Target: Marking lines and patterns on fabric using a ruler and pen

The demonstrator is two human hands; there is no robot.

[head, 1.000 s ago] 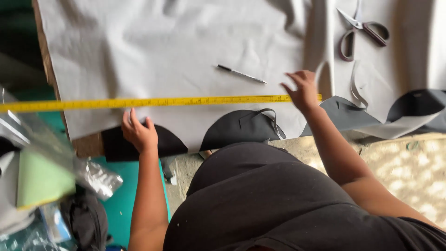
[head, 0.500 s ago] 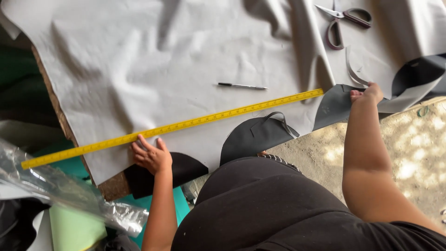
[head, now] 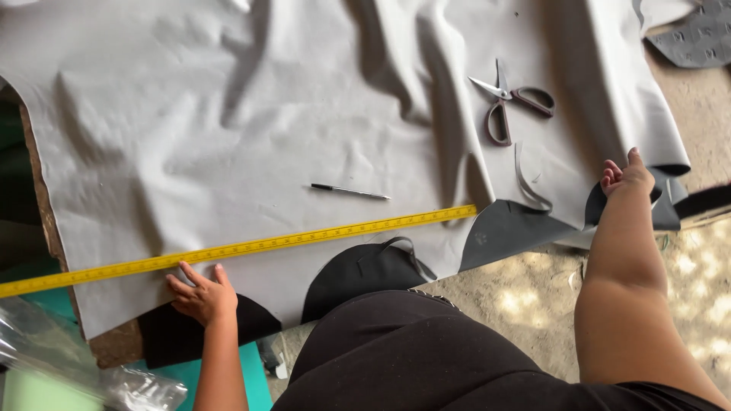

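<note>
A large grey sheet of fabric (head: 251, 129) is spread over a worktable. A long yellow ruler (head: 251, 246) lies across its near edge, slanting up to the right. My left hand (head: 202, 293) presses flat on the fabric just below the ruler, fingers spread, holding nothing. My right hand (head: 626, 176) is at the fabric's right edge, away from the ruler's end, its fingers curled at a darker grey flap (head: 655, 205); whether it grips the flap is unclear. A black pen (head: 349, 191) lies on the fabric above the ruler.
Scissors (head: 512, 105) with dark handles lie on the fabric at the upper right. Dark fabric pieces (head: 362, 270) hang below the near edge. A clear plastic bag (head: 91, 365) sits at the lower left. Sandy ground (head: 685, 281) is on the right.
My right hand left the ruler's right end and moved right to the fabric's edge. The ruler now lies slanted. My left hand stays pressed below it.
</note>
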